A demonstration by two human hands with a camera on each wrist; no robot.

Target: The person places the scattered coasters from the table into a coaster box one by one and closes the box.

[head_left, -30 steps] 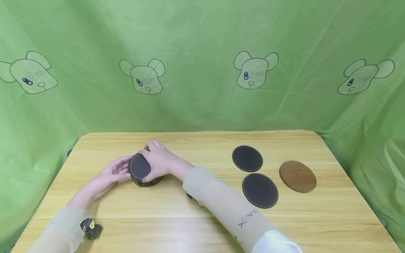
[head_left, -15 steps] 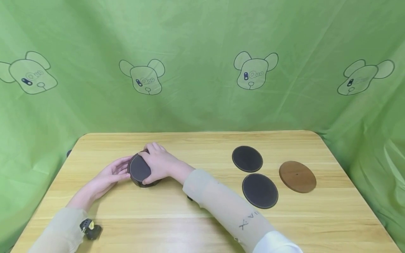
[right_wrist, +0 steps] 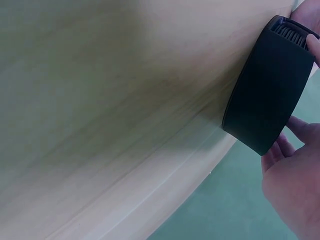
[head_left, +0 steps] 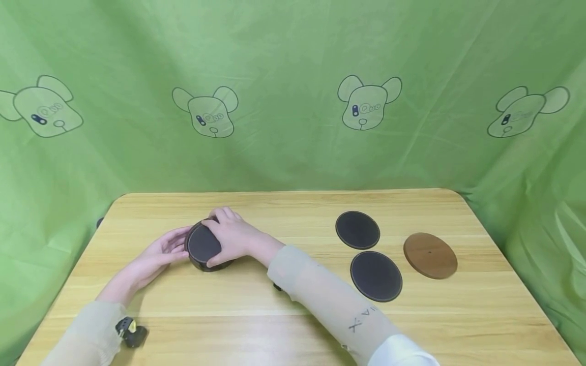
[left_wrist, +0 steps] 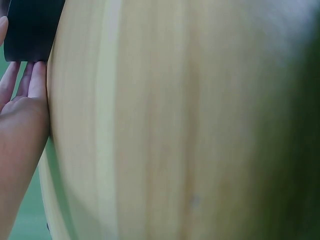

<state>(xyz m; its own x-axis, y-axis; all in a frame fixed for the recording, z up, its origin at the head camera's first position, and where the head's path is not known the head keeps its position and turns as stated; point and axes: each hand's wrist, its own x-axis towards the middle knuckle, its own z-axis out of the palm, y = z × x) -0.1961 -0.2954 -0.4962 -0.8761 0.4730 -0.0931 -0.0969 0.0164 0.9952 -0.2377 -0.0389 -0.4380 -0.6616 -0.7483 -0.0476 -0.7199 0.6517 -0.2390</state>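
A round black coaster holder (right_wrist: pixel 267 90) stands on the left half of the table, with a black coaster (head_left: pixel 203 244) showing at its top. Its open slot, seen in the right wrist view, reveals the edges of several stacked coasters (right_wrist: pixel 291 35). From the left, my left hand (head_left: pixel 157 254) holds the holder's side, fingers behind and thumb at the near side of the slot. My right hand (head_left: pixel 233 236) grips the holder from the right, thumb near and fingers at the far rim, covering part of the top. In the left wrist view, the fingertips (left_wrist: pixel 36 75) touch the holder's side.
Two black coasters (head_left: pixel 358 230) with stitched edges lie flat on the table (head_left: pixel 256 325), right of the right arm. Beyond them lies a brown disc (head_left: pixel 430 255) with a small central mark. A green curtain (head_left: pixel 293 152) hangs behind the table and along its sides.
Both hands keep their places at the coaster holder. The right hand and forearm have shifted very slightly to the right; the loose coasters have not moved.
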